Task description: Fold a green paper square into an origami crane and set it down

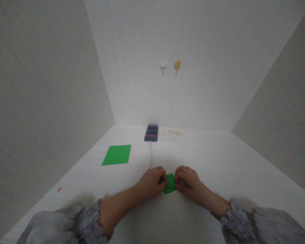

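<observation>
A small folded piece of green paper lies between my hands, low on the white table, with a crease line across it. My left hand pinches its left edge between thumb and curled fingers; a ring shows on one finger. On the opposite edge, my right hand grips the paper with thumb and bent fingers. Both hands hide parts of its sides. Farther off to the left, a flat square stack or sheet of green paper rests on the table.
A phone, blurred out, lies by the back wall. Its white cable runs toward me, passing under my left arm. A small red mark or scrap is at the left. A white hook and a yellow hook are on the back wall.
</observation>
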Motion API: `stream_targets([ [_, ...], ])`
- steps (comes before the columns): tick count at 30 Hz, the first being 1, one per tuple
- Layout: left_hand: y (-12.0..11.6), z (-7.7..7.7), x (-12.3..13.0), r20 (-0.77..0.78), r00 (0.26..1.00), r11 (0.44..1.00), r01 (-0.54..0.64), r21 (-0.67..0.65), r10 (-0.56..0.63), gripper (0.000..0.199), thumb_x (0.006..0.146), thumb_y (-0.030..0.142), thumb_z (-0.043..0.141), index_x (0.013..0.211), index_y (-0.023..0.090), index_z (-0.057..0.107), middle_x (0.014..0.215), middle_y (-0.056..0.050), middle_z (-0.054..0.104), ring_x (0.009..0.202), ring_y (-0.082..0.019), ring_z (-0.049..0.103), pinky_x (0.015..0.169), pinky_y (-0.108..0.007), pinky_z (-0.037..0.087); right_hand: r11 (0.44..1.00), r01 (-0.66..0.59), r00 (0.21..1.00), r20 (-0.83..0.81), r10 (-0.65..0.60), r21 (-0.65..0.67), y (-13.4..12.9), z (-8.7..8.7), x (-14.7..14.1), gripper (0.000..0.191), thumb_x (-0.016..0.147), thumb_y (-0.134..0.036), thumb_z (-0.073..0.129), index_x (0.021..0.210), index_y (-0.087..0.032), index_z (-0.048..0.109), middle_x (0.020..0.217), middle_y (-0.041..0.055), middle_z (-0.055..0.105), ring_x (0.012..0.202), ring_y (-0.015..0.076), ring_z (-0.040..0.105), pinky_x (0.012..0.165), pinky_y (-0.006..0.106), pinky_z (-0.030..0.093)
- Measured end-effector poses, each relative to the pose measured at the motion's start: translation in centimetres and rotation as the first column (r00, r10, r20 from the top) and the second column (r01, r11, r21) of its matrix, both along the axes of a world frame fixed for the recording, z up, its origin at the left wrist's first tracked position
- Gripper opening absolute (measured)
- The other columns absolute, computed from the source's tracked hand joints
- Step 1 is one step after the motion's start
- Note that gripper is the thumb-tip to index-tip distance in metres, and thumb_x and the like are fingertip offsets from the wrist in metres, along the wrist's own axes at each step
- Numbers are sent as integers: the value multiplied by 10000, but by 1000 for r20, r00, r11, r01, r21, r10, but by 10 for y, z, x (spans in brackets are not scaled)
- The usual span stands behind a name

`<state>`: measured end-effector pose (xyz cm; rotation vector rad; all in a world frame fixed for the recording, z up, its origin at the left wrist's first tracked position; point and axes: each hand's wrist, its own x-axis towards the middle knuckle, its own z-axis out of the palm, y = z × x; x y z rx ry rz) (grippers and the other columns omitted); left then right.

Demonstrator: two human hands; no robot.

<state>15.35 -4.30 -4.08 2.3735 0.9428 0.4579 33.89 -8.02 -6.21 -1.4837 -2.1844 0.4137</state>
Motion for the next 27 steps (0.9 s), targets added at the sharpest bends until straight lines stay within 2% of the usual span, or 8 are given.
stream_targets([
  [13,-4,-2,1,-45,998,996,-30,79,34,22,730,154,444,709,160,445,746,-18,486,712,-126,450,668,-226,369,999,41,999,-11,-41,7,-3,1,-4,86,641,-114,572,669,-182,527,830,8,536,840,177,471,764,323,332],
  [27,-5,1,3,-58,998,997,-25,75,30,55,723,118,412,693,164,415,744,-21,466,719,-130,444,676,-238,379,999,48,999,-14,-48,16,-1,-3,-6,100,633,-105,587,681,-169,527,826,22,534,824,182,459,753,335,340],
])
